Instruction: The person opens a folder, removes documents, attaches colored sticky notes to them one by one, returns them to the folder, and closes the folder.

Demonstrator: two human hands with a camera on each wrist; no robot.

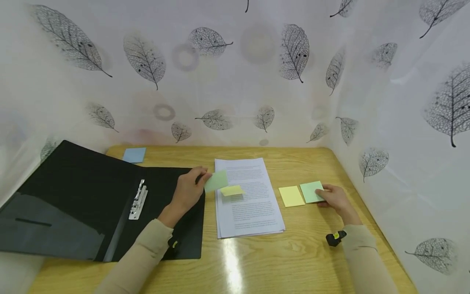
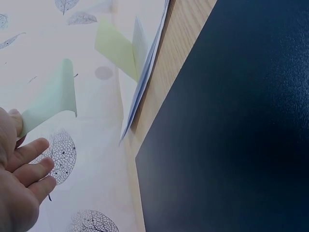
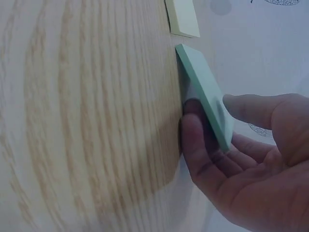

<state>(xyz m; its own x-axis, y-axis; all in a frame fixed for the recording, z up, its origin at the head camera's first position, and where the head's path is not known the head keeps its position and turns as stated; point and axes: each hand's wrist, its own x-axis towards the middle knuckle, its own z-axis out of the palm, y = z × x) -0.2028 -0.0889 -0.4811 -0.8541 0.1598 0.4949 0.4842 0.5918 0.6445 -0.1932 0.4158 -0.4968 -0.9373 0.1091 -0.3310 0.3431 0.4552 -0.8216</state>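
Between thumb and finger, my left hand [image 1: 189, 188] pinches a single green sticky note [image 1: 216, 181] above the left edge of a paper stack [image 1: 253, 204]. In the left wrist view that note [image 2: 53, 96] curls, and the other fingers are spread apart from it. A yellow sticky note [image 1: 232, 190] is on the top sheet, its free part lifting off the paper. On the right, my right hand [image 1: 335, 198] grips the green sticky note pad [image 1: 311, 192], thumb on top and fingers beneath. The right wrist view shows this pad [image 3: 205, 92] tilted, its near edge raised off the table.
Just left of the green pad lies a yellow sticky note pad [image 1: 291, 196]. An open black ring binder [image 1: 165, 241] with a metal clip [image 1: 138, 202] covers the table's left side. Behind it lies a blue sticky note pad [image 1: 134, 155]. Leaf-patterned curtains [image 1: 235, 90] enclose the wooden table [image 1: 286, 261].
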